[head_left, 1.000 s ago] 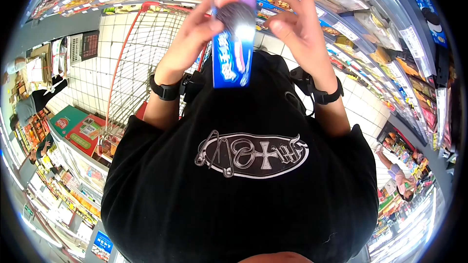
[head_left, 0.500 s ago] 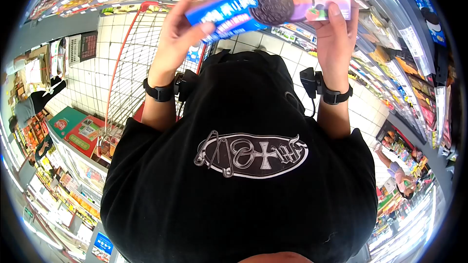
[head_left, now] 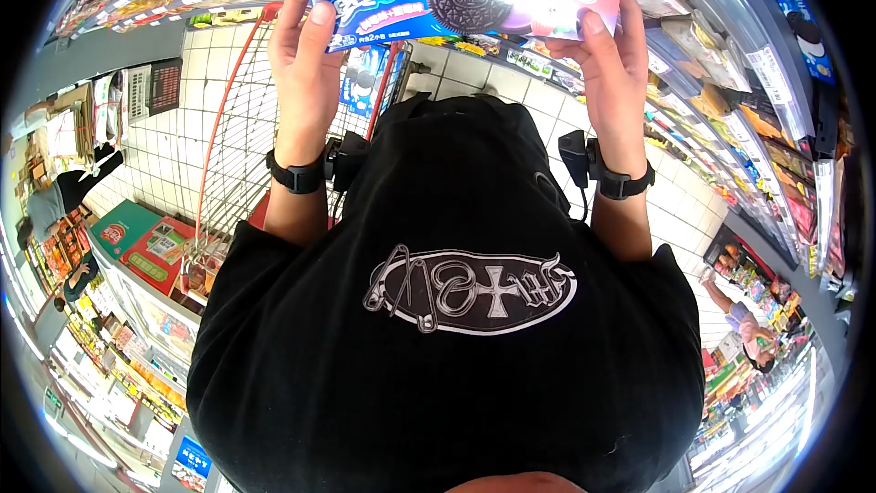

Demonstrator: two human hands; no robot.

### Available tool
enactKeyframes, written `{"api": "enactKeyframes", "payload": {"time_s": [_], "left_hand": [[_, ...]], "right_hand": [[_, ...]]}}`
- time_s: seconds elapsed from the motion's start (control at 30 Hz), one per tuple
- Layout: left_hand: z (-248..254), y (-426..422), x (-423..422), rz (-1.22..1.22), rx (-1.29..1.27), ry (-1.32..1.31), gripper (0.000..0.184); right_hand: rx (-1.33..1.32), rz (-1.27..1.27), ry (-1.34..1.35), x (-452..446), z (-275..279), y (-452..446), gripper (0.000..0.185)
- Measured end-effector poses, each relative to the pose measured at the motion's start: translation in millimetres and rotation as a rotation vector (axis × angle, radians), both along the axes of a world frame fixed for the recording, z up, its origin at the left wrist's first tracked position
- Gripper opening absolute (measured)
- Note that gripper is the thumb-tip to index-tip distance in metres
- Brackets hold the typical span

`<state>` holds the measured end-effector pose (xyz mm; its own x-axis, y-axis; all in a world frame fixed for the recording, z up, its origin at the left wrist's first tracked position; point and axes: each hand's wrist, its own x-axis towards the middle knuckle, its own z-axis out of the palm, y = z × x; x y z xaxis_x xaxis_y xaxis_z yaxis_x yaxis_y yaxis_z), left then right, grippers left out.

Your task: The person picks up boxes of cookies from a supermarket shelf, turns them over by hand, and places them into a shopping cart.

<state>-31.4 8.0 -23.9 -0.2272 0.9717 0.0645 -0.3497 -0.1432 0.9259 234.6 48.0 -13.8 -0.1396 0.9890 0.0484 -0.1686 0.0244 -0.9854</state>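
so there's a long oreo box [head_left: 474,5] held up in both hands, stretched between them at the top of the view, front face toward the wearer. it goes blue on the left to pink on the right, with a big dark cookie printed in the middle, and it's slightly tilted, not dead level. there's some glare on the front too.

left hand [head_left: 306,68] is closed around the blue end, thumb pressed flat on the front and fingers round the back. right hand [head_left: 616,82] has the pink end the same way, thumb on the front, fingers tucked behind, so those are mostly hidden. both grips are only as wide as the box.

each wrist has a black strap: left strap [head_left: 299,176], right strap [head_left: 626,185]. black shirt [head_left: 447,383] with an oval logo [head_left: 472,291] fills the middle.

wire cart [head_left: 246,110] with red rails is near the left arm, and a blue pack [head_left: 359,82] shows within its outline, just below the box in view. packed shelf [head_left: 652,55] runs along the top and right, with price tags on the edges. pale tiled floor [head_left: 689,196] underneath. a couple of other people are well off to the sides.
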Motion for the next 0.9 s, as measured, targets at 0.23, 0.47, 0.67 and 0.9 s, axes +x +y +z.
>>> {"api": "enactKeyframes", "payload": {"time_s": [0.23, 0.47, 0.67, 0.9], "left_hand": [[-1.2, -0.4, 2.3, 0.016, -0.014, 0.013, 0.045], [-4.2, -2.0, -0.1, -0.017, -0.037, 0.131, 0.048], [-4.0, -1.4, 1.1, -0.017, 0.019, 0.120, 0.049], [-0.7, -1.2, 8.1, 0.002, 0.082, 0.089, 0.054]], "right_hand": [[0.047, 0.065, -0.071, -0.2, 13.8, -6.1, 0.063], [0.101, 0.068, -0.064, 2.4, 6.1, -4.1, 0.077], [0.109, 0.090, -0.104, 3.6, 5.2, -3.1, 0.075], [0.095, 0.045, -0.089, 2.4, 6.0, -3.1, 0.073]]}}
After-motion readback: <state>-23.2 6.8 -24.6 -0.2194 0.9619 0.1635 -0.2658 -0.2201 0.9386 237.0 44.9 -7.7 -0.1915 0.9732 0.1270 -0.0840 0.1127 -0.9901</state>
